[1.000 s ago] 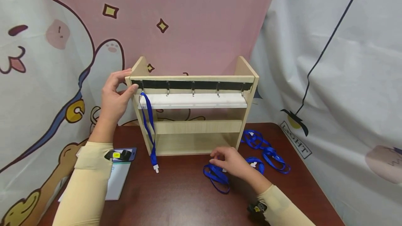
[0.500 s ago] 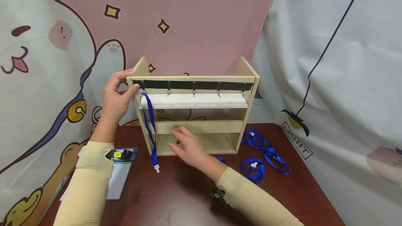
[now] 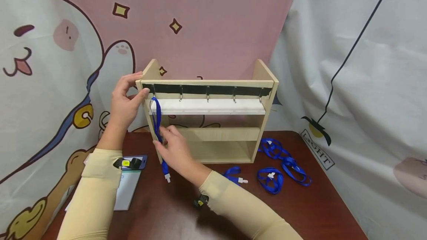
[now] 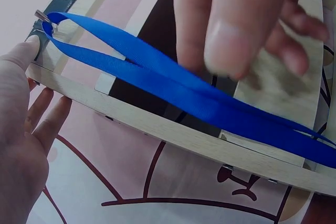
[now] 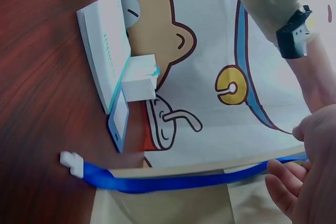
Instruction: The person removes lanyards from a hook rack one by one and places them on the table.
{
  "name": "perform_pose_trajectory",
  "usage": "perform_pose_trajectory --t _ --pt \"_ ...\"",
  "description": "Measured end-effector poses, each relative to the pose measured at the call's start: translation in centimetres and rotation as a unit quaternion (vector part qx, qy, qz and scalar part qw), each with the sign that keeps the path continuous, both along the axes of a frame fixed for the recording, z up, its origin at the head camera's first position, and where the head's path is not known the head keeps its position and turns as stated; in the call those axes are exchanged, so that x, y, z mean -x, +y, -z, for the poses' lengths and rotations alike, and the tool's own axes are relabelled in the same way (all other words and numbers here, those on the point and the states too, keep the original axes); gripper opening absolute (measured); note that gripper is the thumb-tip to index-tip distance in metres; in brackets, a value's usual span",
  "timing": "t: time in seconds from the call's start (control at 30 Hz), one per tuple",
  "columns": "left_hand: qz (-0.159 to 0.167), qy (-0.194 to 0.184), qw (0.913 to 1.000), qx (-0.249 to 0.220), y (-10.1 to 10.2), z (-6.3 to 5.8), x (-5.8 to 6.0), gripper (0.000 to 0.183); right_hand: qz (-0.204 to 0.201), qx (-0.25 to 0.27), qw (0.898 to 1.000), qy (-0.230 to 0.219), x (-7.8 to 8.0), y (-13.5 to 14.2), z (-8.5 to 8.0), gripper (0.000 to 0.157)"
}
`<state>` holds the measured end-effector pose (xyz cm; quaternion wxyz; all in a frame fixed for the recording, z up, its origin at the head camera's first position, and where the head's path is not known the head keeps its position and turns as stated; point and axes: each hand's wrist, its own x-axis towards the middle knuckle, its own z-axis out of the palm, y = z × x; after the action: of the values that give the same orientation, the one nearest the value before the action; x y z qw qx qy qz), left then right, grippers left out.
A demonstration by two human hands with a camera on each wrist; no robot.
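Observation:
A blue lanyard (image 3: 158,116) with a white clip at its lower end hangs from the leftmost hook of a small wooden rack (image 3: 220,134). My left hand (image 3: 126,97) grips the rack's upper left corner, thumb in front and fingers behind the side panel. At the hanging lanyard's middle is my right hand (image 3: 176,150), its thumb and fingers apart. In the left wrist view, its blurred fingers (image 4: 231,45) are over the strap (image 4: 199,98); whether they touch it I cannot tell. The right wrist view shows the strap (image 5: 173,183) running behind the fingers.
Several metal hooks (image 3: 208,97) line the black strip. Coiled blue lanyards (image 3: 271,180) lie on the brown table (image 3: 166,214) at the right, one partly behind my right forearm. At the left are a white box (image 3: 128,190) and a blue card holder (image 3: 143,161).
My right hand has moved left and up from the coiled lanyards to the hanging one, across the rack's front. The left hand has stayed on the rack's corner.

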<state>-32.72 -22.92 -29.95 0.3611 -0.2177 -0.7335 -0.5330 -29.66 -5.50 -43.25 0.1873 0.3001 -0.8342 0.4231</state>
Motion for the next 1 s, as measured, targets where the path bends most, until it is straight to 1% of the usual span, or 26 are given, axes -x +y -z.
perform_pose_trajectory --t 0.1,0.17,0.4,0.5,0.63,0.8,1.0 --pt "-0.003 0.000 1.0000 0.002 0.0 -0.1 0.0 0.038 0.017 0.016 1.000 -0.005 0.1 -1.0 0.0 0.048" --pt "-0.005 -0.001 1.0000 0.004 0.0 -0.2 -0.1 0.038 0.030 0.025 0.999 0.001 0.3 -1.6 0.1 0.044" --pt "-0.009 -0.005 0.9999 0.003 0.1 -0.3 -0.4 0.038 0.095 0.039 0.993 0.049 1.3 -3.2 0.7 0.022" --pt "-0.010 -0.007 0.9999 0.003 0.1 -0.2 -0.4 0.038 0.116 0.045 0.990 0.064 1.6 -3.6 0.8 0.017" --pt "-0.008 -0.006 0.9999 0.003 0.1 -0.1 -0.2 0.038 0.131 0.062 0.987 0.067 1.9 -4.1 0.9 0.013" --pt "-0.007 -0.008 0.9999 0.000 0.1 0.1 -0.2 0.038 0.136 0.095 0.984 0.063 2.1 -4.3 1.0 0.005" --pt "-0.010 -0.009 0.9999 0.000 0.2 -0.1 -0.2 0.038 0.107 0.149 0.981 0.053 2.5 -4.1 1.2 0.005"
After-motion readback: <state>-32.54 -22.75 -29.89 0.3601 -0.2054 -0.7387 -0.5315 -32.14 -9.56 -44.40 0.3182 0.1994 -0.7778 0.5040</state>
